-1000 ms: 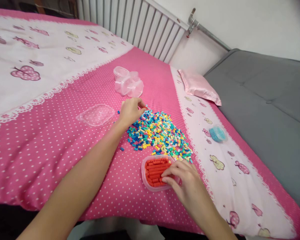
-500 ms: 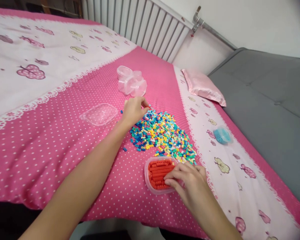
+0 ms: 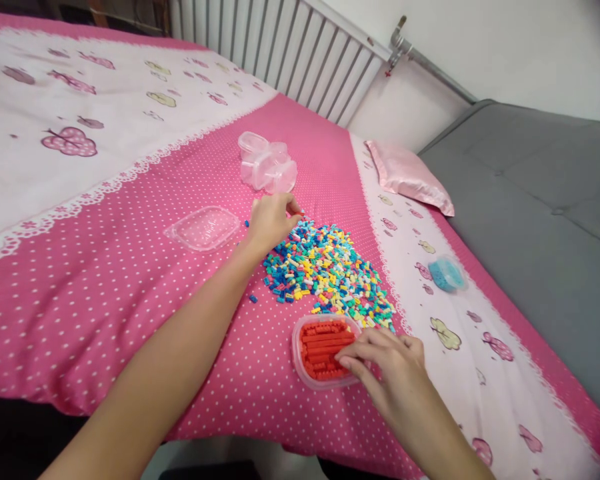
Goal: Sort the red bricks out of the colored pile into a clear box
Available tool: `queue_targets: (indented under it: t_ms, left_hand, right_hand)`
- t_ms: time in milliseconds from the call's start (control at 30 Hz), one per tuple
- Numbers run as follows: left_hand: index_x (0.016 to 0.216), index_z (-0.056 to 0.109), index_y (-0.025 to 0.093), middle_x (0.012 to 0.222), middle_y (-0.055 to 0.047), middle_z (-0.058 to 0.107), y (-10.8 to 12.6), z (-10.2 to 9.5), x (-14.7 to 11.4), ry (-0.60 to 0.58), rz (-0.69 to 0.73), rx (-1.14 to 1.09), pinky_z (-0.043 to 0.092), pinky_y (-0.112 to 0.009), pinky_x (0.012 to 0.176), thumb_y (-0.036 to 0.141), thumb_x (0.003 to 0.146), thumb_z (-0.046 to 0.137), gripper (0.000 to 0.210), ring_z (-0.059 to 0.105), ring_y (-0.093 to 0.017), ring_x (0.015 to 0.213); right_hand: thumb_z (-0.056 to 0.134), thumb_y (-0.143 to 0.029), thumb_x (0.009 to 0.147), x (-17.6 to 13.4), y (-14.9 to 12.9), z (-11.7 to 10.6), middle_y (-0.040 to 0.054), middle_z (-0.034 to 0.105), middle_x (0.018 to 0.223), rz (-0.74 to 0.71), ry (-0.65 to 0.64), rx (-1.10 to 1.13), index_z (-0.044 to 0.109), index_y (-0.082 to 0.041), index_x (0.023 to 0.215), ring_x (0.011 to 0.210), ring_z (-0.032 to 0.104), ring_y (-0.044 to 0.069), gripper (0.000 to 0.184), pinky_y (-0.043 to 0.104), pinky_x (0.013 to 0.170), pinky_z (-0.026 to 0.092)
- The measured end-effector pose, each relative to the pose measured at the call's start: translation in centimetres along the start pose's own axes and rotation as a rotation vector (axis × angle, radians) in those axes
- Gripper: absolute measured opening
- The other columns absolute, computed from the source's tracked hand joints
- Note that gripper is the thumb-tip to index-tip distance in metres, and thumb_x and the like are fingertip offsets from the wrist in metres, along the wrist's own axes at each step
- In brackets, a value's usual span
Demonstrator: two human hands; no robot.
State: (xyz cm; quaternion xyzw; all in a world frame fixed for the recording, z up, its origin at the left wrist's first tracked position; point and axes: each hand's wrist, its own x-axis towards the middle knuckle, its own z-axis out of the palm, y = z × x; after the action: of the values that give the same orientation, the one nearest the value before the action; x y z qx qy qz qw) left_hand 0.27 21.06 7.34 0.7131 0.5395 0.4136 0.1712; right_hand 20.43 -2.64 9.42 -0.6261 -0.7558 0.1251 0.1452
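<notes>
A heap of small coloured bricks [image 3: 327,270] in blue, yellow, pink and green lies on the pink dotted bedspread [image 3: 105,280]. My left hand [image 3: 270,220] rests at the heap's far left edge, fingers curled and pinched on something small that I cannot make out. In front of the heap stands a clear tub of red bricks [image 3: 320,350]. My right hand [image 3: 387,367] lies over the tub's right rim, fingertips touching the red bricks inside.
A clear lid [image 3: 203,228] lies left of my left hand. Empty clear tubs [image 3: 267,167] stand beyond the heap. A tub of light blue bricks [image 3: 446,274] sits at the right, a pink pillow [image 3: 410,177] behind it. Radiator and grey sofa border the bed.
The view has shifted slightly, so everything sits a little further right. My right hand has slid a bit to the right over the red tub. My left hand stays at the heap's edge.
</notes>
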Motion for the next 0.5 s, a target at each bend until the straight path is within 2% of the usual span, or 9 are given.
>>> queue_targets:
  t_ms: [133,500]
  left_hand:
    - [0.088,0.074,0.018,0.084,-0.006,0.076,-0.06,0.06,0.03,0.004,0.003,0.006,0.044,-0.033,0.075,0.021,0.083,0.07,0.007,0.064,-0.018,0.074]
    - [0.089,0.075,0.017,0.086,-0.006,0.076,-0.15,0.2,0.12,0.003,0.006,0.01,0.045,-0.033,0.077,0.019,0.083,0.07,0.008,0.066,-0.018,0.077]
  right_hand:
    - [0.065,-0.017,0.094,-0.19,0.26,0.05,-0.0038,0.069,0.083,0.003,0.006,-0.027,0.074,-0.03,0.078,0.081,0.06,0.019,0.023,0.039,0.081,0.022]
    - [0.065,-0.023,0.096,0.1,0.17,-0.2,-0.0037,0.071,0.09,0.078,-0.122,0.046,0.076,-0.031,0.084,0.088,0.063,0.022,0.019,0.04,0.083,0.022]
